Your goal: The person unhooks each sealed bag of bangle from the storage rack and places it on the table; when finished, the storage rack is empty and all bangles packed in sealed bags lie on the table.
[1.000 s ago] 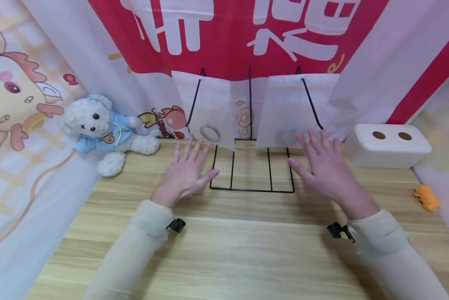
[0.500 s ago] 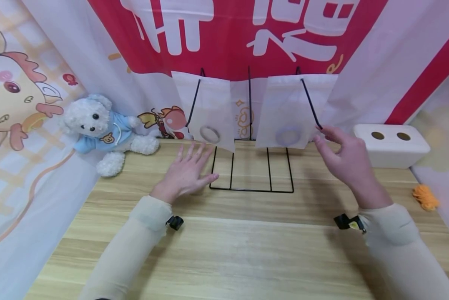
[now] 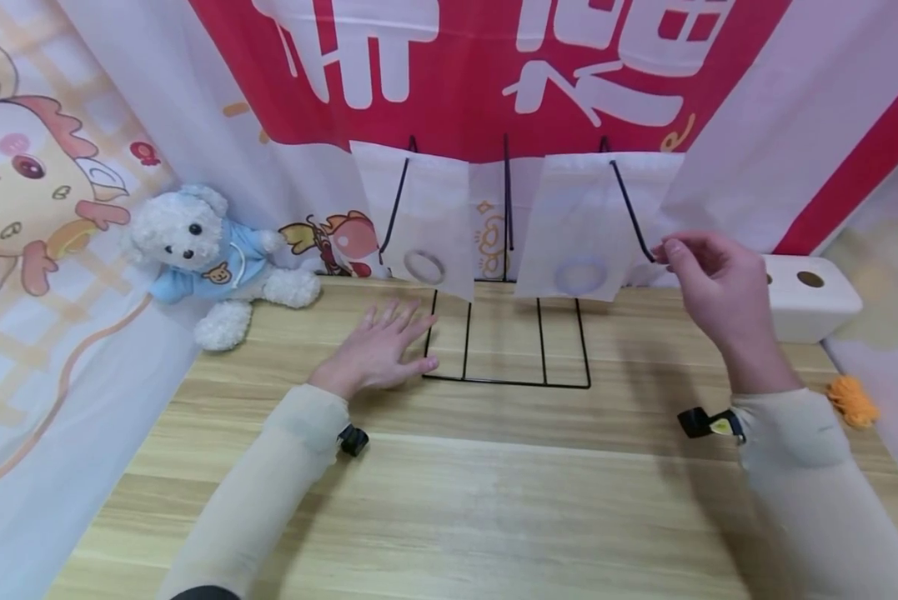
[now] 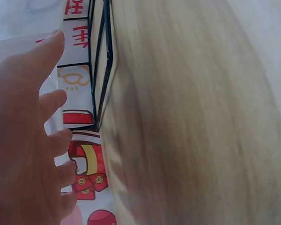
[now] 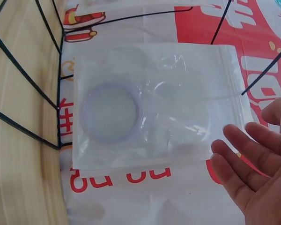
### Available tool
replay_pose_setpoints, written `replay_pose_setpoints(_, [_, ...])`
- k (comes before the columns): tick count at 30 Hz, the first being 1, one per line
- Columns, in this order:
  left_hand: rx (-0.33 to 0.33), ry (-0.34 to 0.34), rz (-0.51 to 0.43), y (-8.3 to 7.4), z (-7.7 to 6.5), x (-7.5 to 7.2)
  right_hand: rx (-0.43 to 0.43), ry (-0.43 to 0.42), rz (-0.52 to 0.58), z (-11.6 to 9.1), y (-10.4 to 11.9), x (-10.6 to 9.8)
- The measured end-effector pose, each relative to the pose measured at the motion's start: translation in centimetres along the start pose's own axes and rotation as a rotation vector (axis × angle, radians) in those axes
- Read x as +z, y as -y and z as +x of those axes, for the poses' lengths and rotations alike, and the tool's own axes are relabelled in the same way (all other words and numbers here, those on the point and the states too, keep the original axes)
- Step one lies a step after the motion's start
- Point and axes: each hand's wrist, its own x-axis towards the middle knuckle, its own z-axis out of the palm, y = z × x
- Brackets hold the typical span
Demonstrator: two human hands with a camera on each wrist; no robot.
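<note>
Against the backdrop stands a black wire rack (image 3: 494, 382) with angled hooks. Two translucent zip bags hang from it; the left bag (image 3: 423, 217) and the right bag (image 3: 569, 221) each hold a ring-shaped item, and the right wrist view shows its pale lilac ring (image 5: 110, 113) clearly. My right hand (image 3: 722, 292) is at the end of the right hook (image 3: 632, 212), thumb and index fingertips together on its tip; in the right wrist view its other fingers lie loosely beside the bag. My left hand (image 3: 373, 350) is spread beside the base, thumb near its front corner.
A white teddy bear (image 3: 182, 229) in a blue hoodie sits at the left. To the right are a white box (image 3: 816, 308) with round holes, partly behind my right hand, and an orange yarn bundle (image 3: 852, 402). All rest on a wood-grain table (image 3: 486, 525) before printed cloth.
My right hand has left its flat spread beside the rack and come up to the right hook's tip, then shifted slightly right. The left hand has stayed nearly in place; the bags hang as before.
</note>
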Motion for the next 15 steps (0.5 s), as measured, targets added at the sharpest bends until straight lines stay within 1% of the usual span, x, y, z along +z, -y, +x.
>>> replay_pose_setpoints(4, [-0.003, 0.029, -0.022, 0.1, 0.2, 0.1, 0.022, -0.019, 0.09, 0.7, -0.1, -0.2])
replay_pose_setpoints(10, [-0.035, 0.114, -0.05, 0.5, 0.5, 0.6, -0.018, -0.092, 0.193, 1.7, -0.2, -0.3])
replay_pose_setpoints(15, [-0.047, 0.148, -0.066, 0.7, 0.8, 0.9, -0.051, -0.126, 0.228, 2.5, -0.1, -0.4])
